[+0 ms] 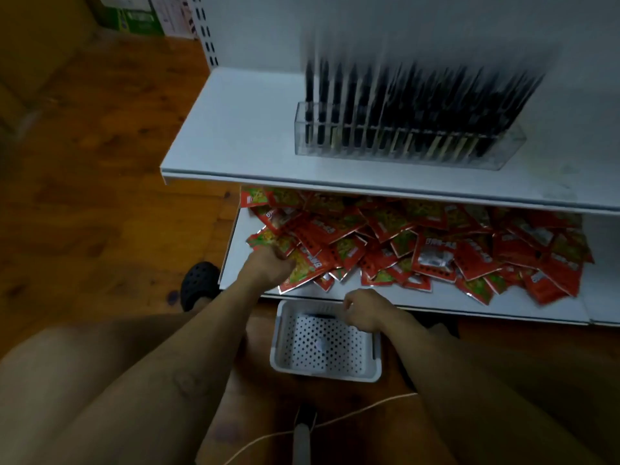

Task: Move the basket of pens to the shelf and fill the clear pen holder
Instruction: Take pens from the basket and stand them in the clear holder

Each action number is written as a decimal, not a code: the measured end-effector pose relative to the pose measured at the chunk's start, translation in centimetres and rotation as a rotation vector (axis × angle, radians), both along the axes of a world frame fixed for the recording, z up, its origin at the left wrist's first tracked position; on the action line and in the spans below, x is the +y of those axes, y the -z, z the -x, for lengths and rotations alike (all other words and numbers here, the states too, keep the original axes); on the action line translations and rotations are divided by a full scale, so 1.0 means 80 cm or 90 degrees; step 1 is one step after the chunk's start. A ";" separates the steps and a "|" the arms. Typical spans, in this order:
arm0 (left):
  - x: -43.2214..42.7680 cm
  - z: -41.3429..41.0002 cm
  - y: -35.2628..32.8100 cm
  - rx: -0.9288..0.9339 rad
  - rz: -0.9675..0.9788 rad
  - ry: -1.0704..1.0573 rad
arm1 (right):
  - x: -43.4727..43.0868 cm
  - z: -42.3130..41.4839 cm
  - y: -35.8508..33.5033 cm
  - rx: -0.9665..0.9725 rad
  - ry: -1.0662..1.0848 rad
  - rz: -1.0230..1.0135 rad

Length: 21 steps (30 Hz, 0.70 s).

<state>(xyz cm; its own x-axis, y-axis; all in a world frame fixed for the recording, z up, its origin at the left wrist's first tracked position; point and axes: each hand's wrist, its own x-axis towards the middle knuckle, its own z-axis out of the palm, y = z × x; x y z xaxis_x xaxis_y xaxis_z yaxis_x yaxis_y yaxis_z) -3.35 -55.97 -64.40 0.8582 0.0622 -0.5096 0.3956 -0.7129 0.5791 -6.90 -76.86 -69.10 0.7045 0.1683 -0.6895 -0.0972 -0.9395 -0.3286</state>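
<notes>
Orange-brown plank flooring (100,162), knotty and glossy, is running beneath a white metal shelf unit whose slotted upright (208,31) is rising at the rear left. Cardboard boxes (137,18) are standing on the floor in the far corner.

Upper shelf (235,135): a smooth, matt white panel is carrying the clear pen holder (402,152), a long rectangular tray of transparent plastic. Slim black pens (419,95) are standing in it in close rows, leaning slightly to the right and blurred at their tops.

Lower shelf (241,250): a loose heap of flat red foil packets (419,243) with green and yellow printing is lying across most of the panel.

On the floor, just in front of the lower shelf's edge, the basket (322,372) is sitting: white plastic, rectangular, with rounded corners and a perforated base. One dark pen (318,316) is lying at its far end; the remainder of the base is showing bare.

Hands: the left hand (268,266) is curling into a fist against the near edge of the packets; whether it is gripping anything cannot be told. The right hand (364,310) is hovering over the basket's far rim with fingers bent; whether they are pinching anything cannot be told.

A black perforated clog (199,285) is resting on the floor to the left, and a thin pale cord (352,414) is trailing across the foreground.
</notes>
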 end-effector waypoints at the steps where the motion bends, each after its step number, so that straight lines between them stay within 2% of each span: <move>1: 0.007 -0.007 0.010 0.018 0.014 -0.031 | -0.001 -0.001 0.019 0.011 0.009 0.007; 6: 0.017 -0.018 0.078 0.079 0.111 -0.165 | 0.016 0.015 0.121 0.068 0.049 -0.003; 9: -0.001 -0.001 0.112 0.133 0.161 -0.207 | 0.032 0.032 0.168 0.017 0.013 0.018; 12: -0.010 0.028 0.142 0.188 0.191 -0.229 | 0.039 0.040 0.194 -0.042 0.005 0.012; 15: -0.005 0.045 0.162 0.223 0.181 -0.224 | 0.039 0.033 0.210 -0.046 -0.024 0.042; 21: 0.004 0.036 0.166 0.224 0.191 -0.233 | 0.028 0.023 0.219 -0.053 -0.103 0.154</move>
<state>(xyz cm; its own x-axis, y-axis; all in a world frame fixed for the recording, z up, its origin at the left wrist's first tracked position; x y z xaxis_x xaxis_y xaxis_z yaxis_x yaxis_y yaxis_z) -6.21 -55.65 -77.67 0.5841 0.1317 -0.8009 0.7901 -0.3185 0.5238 -8.75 -74.62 -86.60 0.7379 0.1203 -0.6640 0.0778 -0.9926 -0.0934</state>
